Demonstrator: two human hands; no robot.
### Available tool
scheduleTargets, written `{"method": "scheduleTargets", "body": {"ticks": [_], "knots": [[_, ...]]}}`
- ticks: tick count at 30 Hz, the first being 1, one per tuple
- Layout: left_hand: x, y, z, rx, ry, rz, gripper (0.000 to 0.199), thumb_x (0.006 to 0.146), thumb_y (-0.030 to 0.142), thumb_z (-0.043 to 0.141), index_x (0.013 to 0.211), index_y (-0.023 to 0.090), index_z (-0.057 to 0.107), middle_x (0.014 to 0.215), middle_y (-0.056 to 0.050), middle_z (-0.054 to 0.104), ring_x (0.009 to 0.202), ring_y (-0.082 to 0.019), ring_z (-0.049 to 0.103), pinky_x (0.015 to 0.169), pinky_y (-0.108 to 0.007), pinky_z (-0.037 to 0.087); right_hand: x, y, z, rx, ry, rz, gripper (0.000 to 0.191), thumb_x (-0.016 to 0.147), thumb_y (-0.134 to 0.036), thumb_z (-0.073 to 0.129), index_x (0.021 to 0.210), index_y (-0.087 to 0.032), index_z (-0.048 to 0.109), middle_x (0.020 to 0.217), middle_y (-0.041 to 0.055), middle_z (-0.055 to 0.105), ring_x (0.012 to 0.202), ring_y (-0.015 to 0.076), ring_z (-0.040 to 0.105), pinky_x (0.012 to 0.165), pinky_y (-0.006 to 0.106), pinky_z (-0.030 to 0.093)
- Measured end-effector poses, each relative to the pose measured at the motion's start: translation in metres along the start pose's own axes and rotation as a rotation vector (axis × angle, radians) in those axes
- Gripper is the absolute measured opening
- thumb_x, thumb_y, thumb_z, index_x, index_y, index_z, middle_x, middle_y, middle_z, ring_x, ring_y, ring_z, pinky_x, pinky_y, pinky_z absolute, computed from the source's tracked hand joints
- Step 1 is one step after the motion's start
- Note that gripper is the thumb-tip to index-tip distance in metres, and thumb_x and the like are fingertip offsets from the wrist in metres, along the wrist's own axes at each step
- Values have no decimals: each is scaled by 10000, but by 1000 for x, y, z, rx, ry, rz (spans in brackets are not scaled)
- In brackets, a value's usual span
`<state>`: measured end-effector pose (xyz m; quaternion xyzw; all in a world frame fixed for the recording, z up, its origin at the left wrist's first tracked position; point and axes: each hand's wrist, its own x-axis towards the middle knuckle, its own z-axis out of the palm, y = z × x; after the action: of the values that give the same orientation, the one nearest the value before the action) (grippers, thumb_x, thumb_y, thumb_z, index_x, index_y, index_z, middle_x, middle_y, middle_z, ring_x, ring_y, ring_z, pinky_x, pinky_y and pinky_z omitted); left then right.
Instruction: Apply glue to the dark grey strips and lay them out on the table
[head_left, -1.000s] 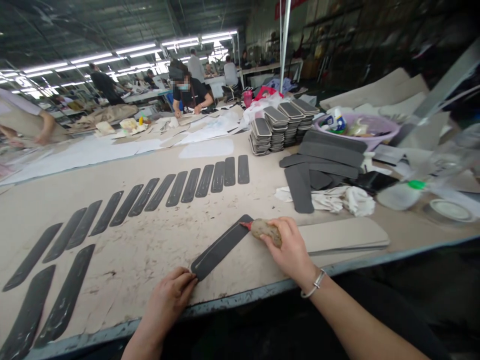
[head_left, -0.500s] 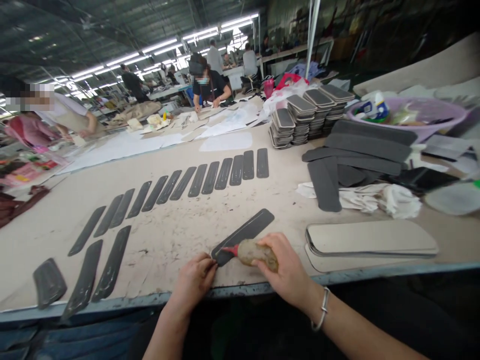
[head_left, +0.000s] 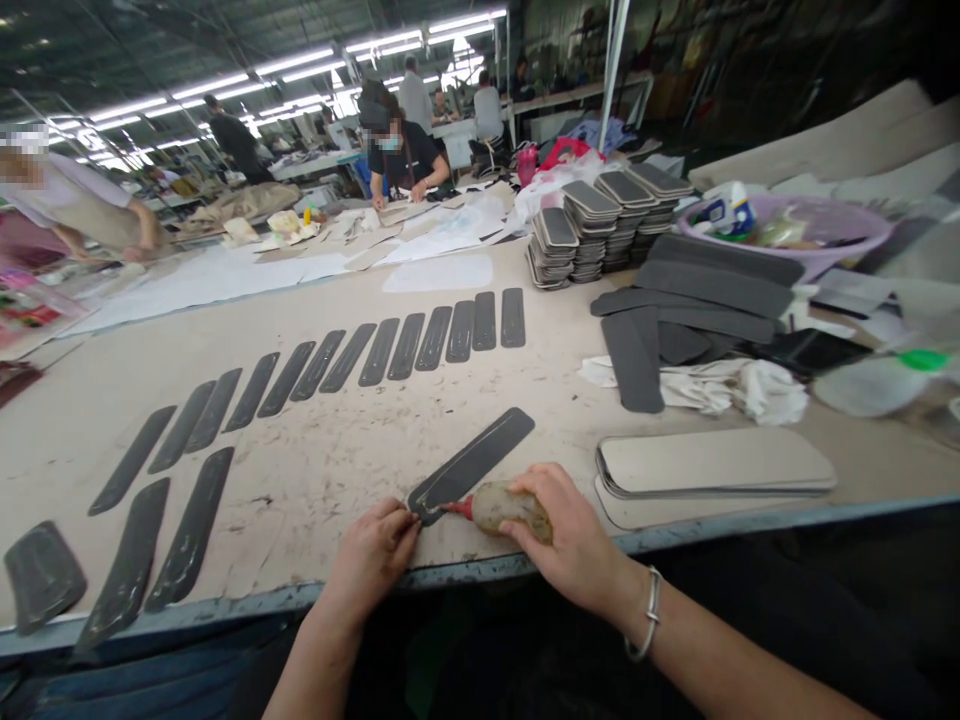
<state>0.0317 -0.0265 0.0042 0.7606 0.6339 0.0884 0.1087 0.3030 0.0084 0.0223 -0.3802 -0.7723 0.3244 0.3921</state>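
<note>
A dark grey strip (head_left: pixel 480 450) with rounded ends lies slanted on the table in front of me. A thin shiny line runs along its far-left edge and round the near end. The fingers of my left hand (head_left: pixel 375 550) are closed, pinching the strip's near end at its tip. Wrapped in my right hand (head_left: pixel 574 535) is a squeeze bottle (head_left: pixel 499 507), yellowish and stained, tilted sideways with its red nozzle (head_left: pixel 459 508) pointing left. The nozzle tip is at the near end of the strip, close to my left fingertips.
Several shiny-coated dark strips (head_left: pixel 405 346) form a row across the table (head_left: pixel 315 510), others lying front left. On the right are beige panels (head_left: pixel 712 460), loose dark pieces (head_left: pixel 705 290), stacked pads (head_left: pixel 555 230), a white cloth (head_left: pixel 765 390) and a purple basin (head_left: pixel 847 225). Co-workers (head_left: pixel 405 150) work beyond.
The nozzle tip has shifted slightly across the strip's near end, towards its right side. My left hand keeps its pinch. The whole view has turned a little to the right.
</note>
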Motion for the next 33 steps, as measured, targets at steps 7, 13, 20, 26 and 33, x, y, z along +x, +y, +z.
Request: {"method": "scheduleTargets", "body": {"ticks": [7, 13, 20, 26, 33], "knots": [[4, 1, -3, 9, -33, 8, 276, 882, 296, 420, 727, 189, 621, 804, -38, 597, 698, -125, 581, 663, -237, 448, 5, 30, -37, -240, 222, 39, 215, 820, -201, 571, 1021, -201, 497, 982, 81, 507, 944, 241, 508, 846, 429, 460], [6, 1, -3, 44, -62, 3, 265, 877, 299, 414, 723, 197, 603, 814, -26, 597, 705, -122, 587, 655, -236, 436, 12, 42, -49, -309, 382, 68, 253, 809, -204, 591, 1048, -197, 510, 1013, 93, 482, 990, 252, 489, 892, 435, 439], [6, -2, -1, 82, -82, -10, 256, 880, 303, 410, 731, 205, 594, 824, -8, 586, 707, -111, 585, 647, -228, 422, 4, 11, -8, 8, 129, -13, 289, 805, -180, 608, 1063, -205, 483, 1023, 77, 475, 1007, 228, 481, 892, 407, 448], [6, 0, -1, 77, -79, -3, 240, 883, 294, 403, 741, 204, 574, 807, -10, 575, 710, -116, 579, 652, -230, 413, 7, 22, -15, -73, 174, 40, 284, 806, -147, 600, 1059, -211, 489, 1032, 76, 472, 997, 225, 483, 901, 410, 439], [8, 2, -1, 106, -84, -26, 211, 869, 278, 412, 747, 199, 566, 801, -13, 568, 705, -121, 575, 643, -238, 402, 20, 48, -49, -263, 413, 67, 266, 792, -174, 619, 1030, -191, 503, 994, 79, 499, 965, 233, 501, 877, 402, 449]]}}
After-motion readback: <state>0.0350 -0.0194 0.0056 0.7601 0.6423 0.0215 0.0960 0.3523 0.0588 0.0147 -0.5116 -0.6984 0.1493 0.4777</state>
